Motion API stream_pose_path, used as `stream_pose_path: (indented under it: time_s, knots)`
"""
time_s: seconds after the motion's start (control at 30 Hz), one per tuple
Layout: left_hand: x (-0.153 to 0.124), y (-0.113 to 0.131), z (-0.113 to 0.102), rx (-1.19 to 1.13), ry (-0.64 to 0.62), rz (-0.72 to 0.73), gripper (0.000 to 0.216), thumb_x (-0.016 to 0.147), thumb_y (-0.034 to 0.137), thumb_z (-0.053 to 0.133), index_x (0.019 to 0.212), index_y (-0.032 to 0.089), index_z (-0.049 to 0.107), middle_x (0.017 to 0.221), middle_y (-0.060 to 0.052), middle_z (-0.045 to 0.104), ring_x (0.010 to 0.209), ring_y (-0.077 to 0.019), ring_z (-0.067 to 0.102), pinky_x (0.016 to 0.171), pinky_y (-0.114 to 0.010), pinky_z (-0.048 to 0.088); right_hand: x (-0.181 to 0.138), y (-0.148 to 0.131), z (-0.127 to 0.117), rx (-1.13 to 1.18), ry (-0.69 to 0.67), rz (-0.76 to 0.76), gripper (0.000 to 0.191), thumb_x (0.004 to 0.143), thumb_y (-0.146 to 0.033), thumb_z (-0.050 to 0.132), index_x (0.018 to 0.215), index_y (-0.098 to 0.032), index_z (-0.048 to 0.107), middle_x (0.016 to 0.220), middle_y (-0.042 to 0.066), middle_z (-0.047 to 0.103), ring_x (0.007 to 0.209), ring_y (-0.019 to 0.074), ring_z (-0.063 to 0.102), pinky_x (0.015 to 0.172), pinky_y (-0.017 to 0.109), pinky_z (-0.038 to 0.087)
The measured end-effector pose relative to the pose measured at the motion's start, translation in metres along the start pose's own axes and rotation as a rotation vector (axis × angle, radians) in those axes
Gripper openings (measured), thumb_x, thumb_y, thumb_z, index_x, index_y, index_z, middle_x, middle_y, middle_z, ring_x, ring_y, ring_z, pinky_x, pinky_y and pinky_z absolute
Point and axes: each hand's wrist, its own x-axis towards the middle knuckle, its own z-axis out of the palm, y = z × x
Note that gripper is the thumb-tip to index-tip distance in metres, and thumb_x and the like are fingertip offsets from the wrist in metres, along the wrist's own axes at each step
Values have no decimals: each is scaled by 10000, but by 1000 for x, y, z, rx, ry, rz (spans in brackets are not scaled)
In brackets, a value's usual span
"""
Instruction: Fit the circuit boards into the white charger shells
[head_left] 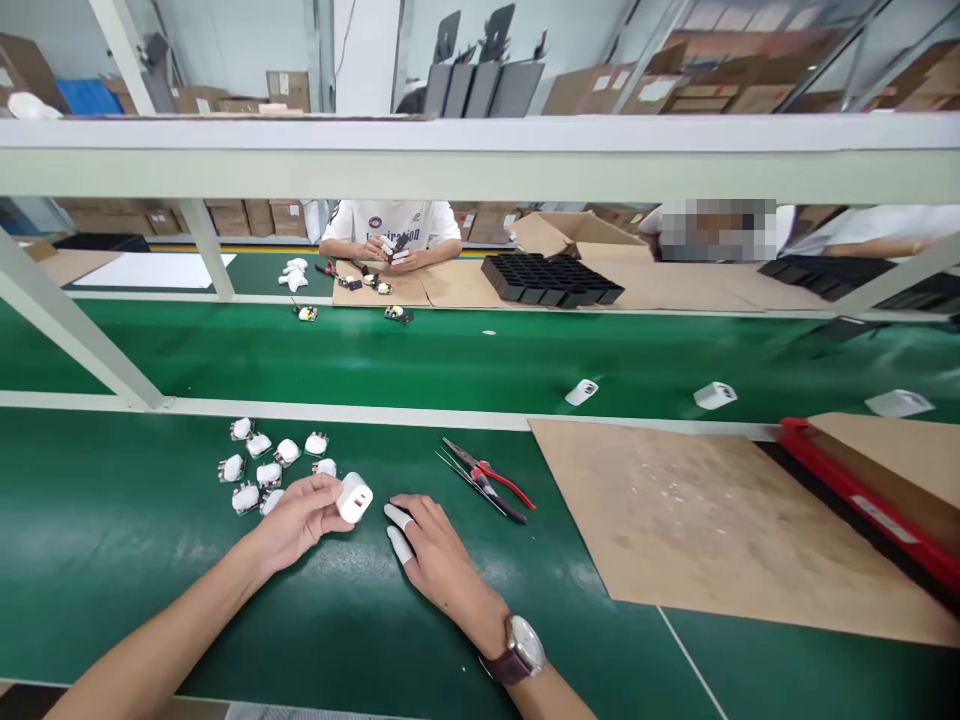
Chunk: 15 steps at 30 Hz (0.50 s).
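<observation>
My left hand is closed round a white USB charger, its port face turned toward the right. Close to it on the green bench, my right hand rests palm down with fingers stretched out and apart. White finger cots cover two of its fingertips, and no held object shows there. Several small white-topped circuit assemblies lie grouped beyond my left hand. To the right of my right hand are red-and-black pliers, with thin metal tweezers alongside.
A cardboard sheet covers the right bench, with a red-edged object over its far corner. On the green belt sit white chargers. Across it, a co-worker handles parts beside a black tray. A frame post slants at left.
</observation>
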Motion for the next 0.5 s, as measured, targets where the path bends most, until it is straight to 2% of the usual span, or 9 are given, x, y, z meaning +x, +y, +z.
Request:
stream_pose_path:
  time_s: [0.07, 0.13, 0.2, 0.3, 0.4, 0.5]
  knots:
    - [17, 21, -16, 397, 29, 178, 356, 904, 504, 735, 951, 155, 683, 939, -97, 755, 809, -228, 754, 751, -396, 665, 2, 0, -2, -5, 10, -10, 298, 1024, -126, 510, 1295, -178, 623, 1233, 141, 682, 1111, 281, 657, 908, 506, 616]
    - [44, 52, -41, 734, 144, 352, 321, 889, 491, 723, 923, 175, 685, 1050, -109, 751, 921, -258, 749, 827, -421, 648, 4, 1, -4, 1, 13, -17, 310, 1022, -136, 525, 1313, -192, 615, 1238, 132, 685, 1100, 276, 662, 915, 501, 619]
    - [77, 85, -71, 866, 272, 430, 240, 863, 426, 736, 902, 194, 687, 1167, -116, 719, 1117, -289, 700, 982, -437, 590, 7, 2, -5, 16, 1, -28, 354, 1011, -164, 565, 1362, -198, 589, 1256, 131, 683, 1107, 279, 668, 933, 506, 624]
    - [122, 121, -112, 978, 430, 460, 198, 816, 361, 748, 764, 200, 645, 1037, -126, 727, 1128, -318, 688, 1014, -442, 554, 12, 6, -4, 32, -38, -46, 512, 970, -227, 665, 1460, -196, 522, 1337, 146, 661, 1184, 307, 664, 1004, 543, 610]
    - [140, 127, -142, 1029, 526, 449, 215, 814, 387, 737, 763, 198, 648, 924, -123, 748, 1055, -329, 723, 963, -433, 568, 22, 13, 2, 67, -81, -56, 732, 922, -277, 759, 1561, -209, 409, 1443, 164, 605, 1305, 335, 619, 1088, 556, 568]
    - [123, 109, -162, 1024, 595, 444, 300, 890, 462, 648, 985, 180, 687, 1092, -146, 765, 1111, -318, 724, 958, -417, 575, 39, 19, 12, 110, -114, -31, 953, 864, -299, 836, 1627, -194, 276, 1530, 207, 522, 1400, 358, 549, 1116, 554, 549]
